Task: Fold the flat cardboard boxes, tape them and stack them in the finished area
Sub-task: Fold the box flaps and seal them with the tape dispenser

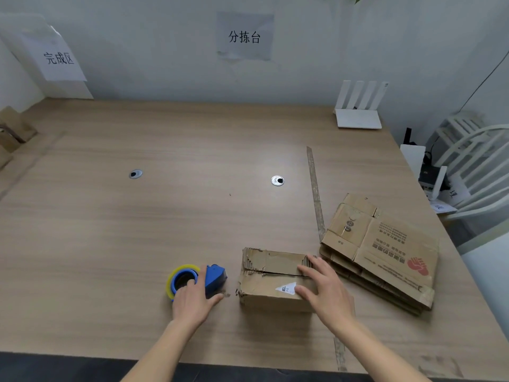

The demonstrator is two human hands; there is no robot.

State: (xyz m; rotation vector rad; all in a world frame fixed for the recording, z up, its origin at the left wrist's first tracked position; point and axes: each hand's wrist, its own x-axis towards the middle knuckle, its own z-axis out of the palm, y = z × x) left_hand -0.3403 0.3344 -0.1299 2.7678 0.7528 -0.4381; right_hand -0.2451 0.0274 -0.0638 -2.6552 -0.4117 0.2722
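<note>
A small folded cardboard box (268,279) stands on the wooden table (165,216) near the front edge, its top flaps closed with a dark seam between them. My right hand (322,290) rests flat on the box's right end with straight fingers. To the left lies a blue tape dispenser (213,279) with a yellow-rimmed tape roll (179,277). My left hand (192,301) lies on the dispenser, fingers curled around its roll and body. A stack of flat cardboard boxes (385,252) with a red logo lies to the right of the folded box.
A sign reading 完成区 (59,57) hangs at the far left wall, with cardboard pieces (13,133) at the table's left edge. A white router (358,111) stands at the back right. Two cable grommets (277,180) and a tape strip (315,194) mark the tabletop. White chairs (473,166) stand beyond the right edge.
</note>
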